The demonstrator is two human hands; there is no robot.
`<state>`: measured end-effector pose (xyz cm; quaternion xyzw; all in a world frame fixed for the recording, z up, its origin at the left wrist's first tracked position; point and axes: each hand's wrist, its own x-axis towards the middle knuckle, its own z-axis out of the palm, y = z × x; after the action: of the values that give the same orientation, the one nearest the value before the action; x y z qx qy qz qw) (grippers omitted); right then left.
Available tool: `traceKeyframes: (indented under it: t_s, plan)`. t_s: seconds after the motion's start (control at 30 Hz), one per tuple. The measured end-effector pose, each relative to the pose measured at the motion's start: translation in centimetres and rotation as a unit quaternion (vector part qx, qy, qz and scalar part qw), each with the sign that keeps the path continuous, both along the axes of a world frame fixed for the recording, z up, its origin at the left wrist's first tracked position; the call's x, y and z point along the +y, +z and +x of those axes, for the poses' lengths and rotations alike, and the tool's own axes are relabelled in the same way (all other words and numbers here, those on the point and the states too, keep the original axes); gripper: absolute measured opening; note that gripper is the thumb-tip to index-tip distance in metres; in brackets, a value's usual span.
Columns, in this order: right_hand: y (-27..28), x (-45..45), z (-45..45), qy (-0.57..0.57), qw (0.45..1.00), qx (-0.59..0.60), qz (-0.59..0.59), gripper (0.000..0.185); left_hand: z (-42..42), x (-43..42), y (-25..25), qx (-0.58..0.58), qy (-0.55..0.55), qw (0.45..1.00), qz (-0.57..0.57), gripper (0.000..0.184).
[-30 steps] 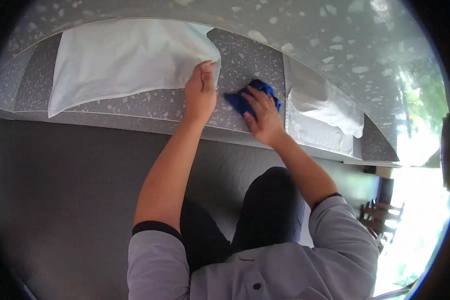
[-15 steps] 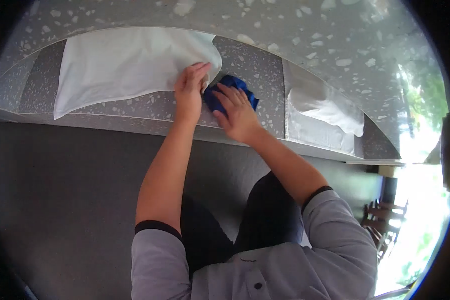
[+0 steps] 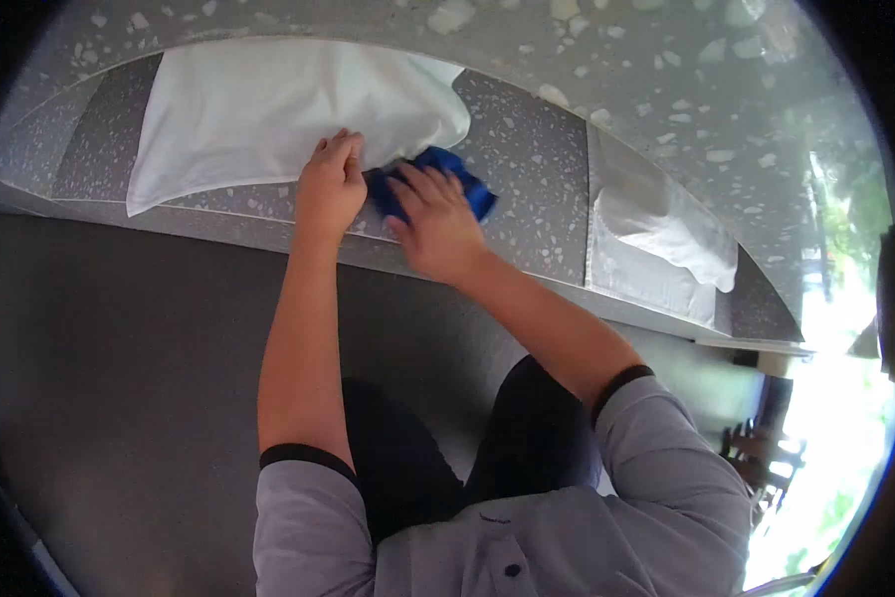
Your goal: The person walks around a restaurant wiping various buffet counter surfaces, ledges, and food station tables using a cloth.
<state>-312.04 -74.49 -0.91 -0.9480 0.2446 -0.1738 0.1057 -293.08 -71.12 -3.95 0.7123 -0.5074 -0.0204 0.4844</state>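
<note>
My left hand (image 3: pixel 332 187) is closed at the lower edge of a large white cloth (image 3: pixel 258 114), pinching its edge. The cloth lies spread on a grey speckled ledge (image 3: pixel 537 179). To the right, my right hand (image 3: pixel 437 221) rests on a crumpled dark blue cloth (image 3: pixel 476 194), its fingers spread over it and pressing it to the ledge. The blue cloth touches the white cloth's lower edge and lies close beside my left hand.
A second white cloth (image 3: pixel 666 239), partly folded, lies on a pale panel at the right of the ledge. A speckled curved surface (image 3: pixel 646 60) spans the top. Dark brown furniture (image 3: pixel 761 453) stands at the far right, near bright light.
My right hand has slid left along the ledge with the blue cloth. My left hand has moved left along the white cloth's lower edge, from its right corner towards its middle.
</note>
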Motion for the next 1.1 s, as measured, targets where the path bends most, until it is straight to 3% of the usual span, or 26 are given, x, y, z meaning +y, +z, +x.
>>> traceKeyframes:
  t_s: [0.03, 0.13, 0.23, 0.33, 0.47, 0.57, 0.67, 0.77, 0.9, 0.97, 1.1]
  plan:
    - [-0.2, 0.1, 1.8, 0.007, 1.0, -0.001, 0.003, 0.055, 0.0, 0.3, 0.5, 0.086, -0.017, 0.996, 0.002, 0.021]
    - [-0.8, 0.6, 5.4, 0.006, 1.0, 0.003, 0.006, 0.06, -0.6, 0.9, 1.7, 0.131, -0.043, 0.99, 0.005, 0.023]
    - [-0.8, 0.1, 4.1, 0.027, 0.999, -0.009, 0.021, 0.063, -0.6, 1.1, 2.1, -0.126, -0.074, 0.989, -0.031, 0.026]
    - [-1.1, -0.9, 2.8, 0.027, 0.999, -0.008, -0.038, 0.062, -2.7, -0.3, 2.7, -0.262, -0.043, 0.963, -0.033, 0.03]
    - [0.1, -2.5, 1.1, 0.036, 0.995, -0.006, 0.091, 0.065, -6.8, -1.0, 3.7, -0.101, -0.199, 0.974, 0.025, 0.032]
    - [0.1, -3.1, -4.2, 0.001, 0.999, 0.03, 0.027, 0.06, -6.6, -0.7, 2.4, 0.028, -0.216, 0.976, -0.008, 0.033]
    - [1.0, -4.5, -10.2, -0.01, 0.998, 0.05, 0.031, 0.059, -5.8, -0.8, 1.6, -0.024, -0.169, 0.985, 0.036, 0.037]
    - [0.0, -7.9, -12.4, -0.093, 0.995, 0.034, -0.007, 0.058, -6.6, -0.8, 2.2, 0.031, -0.14, 0.986, 0.083, 0.04]
    - [-0.4, -8.5, -6.3, -0.136, 0.989, 0.04, -0.028, 0.056, -6.1, -0.8, 1.9, 0.068, -0.156, 0.985, 0.027, 0.044]
    - [-0.7, -5.6, -3.4, -0.097, 0.994, 0.036, -0.019, 0.056, -6.2, -0.9, 1.4, 0.063, -0.163, 0.985, -0.001, 0.046]
    - [0.3, -0.9, -5.1, 0.004, 0.999, 0.038, 0.01, 0.058, -6.5, -1.0, 1.6, -0.008, -0.144, 0.988, 0.052, 0.048]
